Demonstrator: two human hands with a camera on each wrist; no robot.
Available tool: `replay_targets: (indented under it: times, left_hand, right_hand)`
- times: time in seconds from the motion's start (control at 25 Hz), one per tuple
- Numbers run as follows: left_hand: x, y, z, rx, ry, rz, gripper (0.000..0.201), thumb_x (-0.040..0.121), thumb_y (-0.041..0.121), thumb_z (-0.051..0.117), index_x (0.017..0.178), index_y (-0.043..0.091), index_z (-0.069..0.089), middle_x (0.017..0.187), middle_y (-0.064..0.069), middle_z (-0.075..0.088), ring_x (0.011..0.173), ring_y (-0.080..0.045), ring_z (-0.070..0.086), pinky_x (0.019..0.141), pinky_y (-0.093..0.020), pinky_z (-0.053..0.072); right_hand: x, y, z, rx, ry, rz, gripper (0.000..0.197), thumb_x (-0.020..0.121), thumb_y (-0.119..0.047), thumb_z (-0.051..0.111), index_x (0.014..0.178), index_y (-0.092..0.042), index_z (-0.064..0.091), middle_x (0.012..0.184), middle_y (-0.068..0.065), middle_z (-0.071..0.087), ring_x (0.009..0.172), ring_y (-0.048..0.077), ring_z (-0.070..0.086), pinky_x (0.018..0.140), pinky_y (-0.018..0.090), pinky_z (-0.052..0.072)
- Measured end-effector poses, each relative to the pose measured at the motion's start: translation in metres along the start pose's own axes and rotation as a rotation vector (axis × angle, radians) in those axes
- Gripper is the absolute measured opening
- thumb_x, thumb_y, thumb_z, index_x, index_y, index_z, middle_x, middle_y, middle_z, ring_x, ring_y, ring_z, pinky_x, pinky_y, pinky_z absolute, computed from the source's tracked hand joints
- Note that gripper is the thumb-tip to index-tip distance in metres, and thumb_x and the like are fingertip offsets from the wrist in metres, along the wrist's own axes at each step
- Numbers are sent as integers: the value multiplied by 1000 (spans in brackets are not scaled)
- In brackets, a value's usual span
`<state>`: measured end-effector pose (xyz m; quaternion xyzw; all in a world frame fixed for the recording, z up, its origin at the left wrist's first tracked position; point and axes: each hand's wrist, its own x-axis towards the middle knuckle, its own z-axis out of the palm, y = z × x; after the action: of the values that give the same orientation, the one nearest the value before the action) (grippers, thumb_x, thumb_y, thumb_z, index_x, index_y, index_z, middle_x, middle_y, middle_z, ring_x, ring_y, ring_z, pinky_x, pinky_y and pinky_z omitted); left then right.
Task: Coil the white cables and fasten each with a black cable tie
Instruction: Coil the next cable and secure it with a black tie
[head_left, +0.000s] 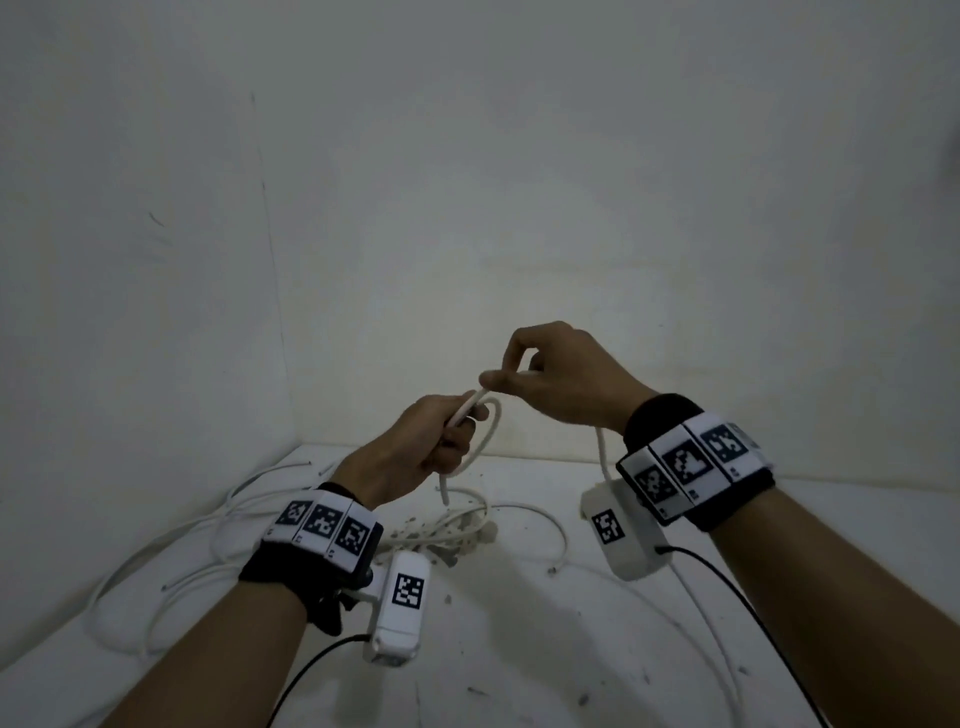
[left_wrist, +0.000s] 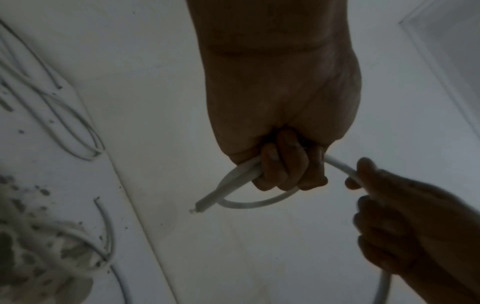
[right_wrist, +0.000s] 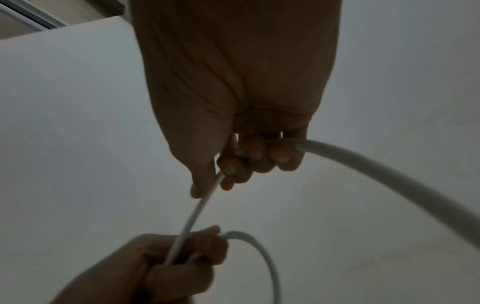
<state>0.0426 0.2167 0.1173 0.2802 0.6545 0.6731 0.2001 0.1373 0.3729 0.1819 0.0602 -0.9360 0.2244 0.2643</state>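
On the white surface (head_left: 519, 649) the loose cables (head_left: 218, 525) sprawl from about 9 o'clock of my hands round to a speckled tangle at 6 o'clock, so I work the one cable (head_left: 491, 426) I hold up in the air, clear of them. No black tie shows in any view, so I judge this is early coiling: one small loop made, the long tail running down past my right wrist to the surface at 5 o'clock. My left hand (head_left: 415, 447) is the anchor, its grip closed round the loop's crossing with the cut end poking out below. My right hand (head_left: 556, 384), at 1 o'clock of the left, pinches the feed between thumb and fingers. To do this well I should slide the right along the cable, lay each turn the same size as the first, tuck it into the left grip, and let the cable roll so it doesn't kink.
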Motion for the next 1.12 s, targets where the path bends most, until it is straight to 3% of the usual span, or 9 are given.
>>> replay_targets:
  times: [0.16,0.24,0.4,0.48,0.68,0.76,0.84,1.0,1.12]
  left_hand:
    - [-3,0,11,-275,54,-1,50,99,47,43,58,19,44,44,7,19,37,-9,13,44,-25,10]
    - [-1,0,16,-378,124,-12,51,98,45,48,53,22,37,42,8,16,35,-9,12,41,-24,12]
    - [2,-4,33,-361,195,-7,49,98,42,52,55,22,36,45,7,15,38,-10,11,41,-24,13]
    - [3,-6,44,-318,173,-16,48,98,40,50,56,22,35,46,7,15,39,-10,11,41,-24,13]
    - [14,-16,73,-355,53,-55,53,100,44,43,52,23,35,45,7,14,37,-9,11,38,-23,13]
    - [18,-23,86,-355,8,-80,55,100,45,44,51,23,35,44,8,14,36,-9,11,39,-23,13]
    - [20,-32,98,-366,-55,-107,56,100,47,43,49,23,35,43,7,14,36,-9,12,39,-23,13]
    - [26,-42,116,-326,-164,-173,57,99,48,44,49,24,35,41,7,15,35,-9,14,42,-24,18]
    - [32,-44,109,-304,-198,-216,57,97,47,48,49,24,28,40,7,13,34,-11,13,49,-26,31]
  right_hand:
    - [-3,19,8,256,1,100,29,95,-41,62,91,-13,67,61,-7,53,51,1,49,54,25,48]
    - [-16,29,14,570,-39,147,23,100,-29,58,99,-9,70,80,4,62,71,13,58,68,36,59]
    - [-45,54,24,869,-100,231,18,91,-22,69,105,-16,79,119,-1,70,111,14,64,91,42,58]
    - [-53,64,26,945,-67,224,19,85,-12,74,103,-8,78,110,11,73,99,26,71,85,44,60]
    - [-59,73,30,592,315,183,20,74,-6,85,87,-12,71,66,11,71,58,26,70,56,33,56]
    - [-60,87,35,425,487,286,46,66,-18,91,88,-13,50,59,11,61,46,24,56,46,32,49]
    - [-63,100,42,195,582,289,47,76,-26,83,89,-15,40,53,2,48,41,19,40,41,27,37]
    - [-70,123,66,-306,591,187,19,97,-21,56,113,-12,54,55,-2,45,43,23,38,43,25,20]
    - [-70,136,66,-291,386,275,23,102,-30,44,104,-16,61,78,0,51,59,23,49,52,31,33]
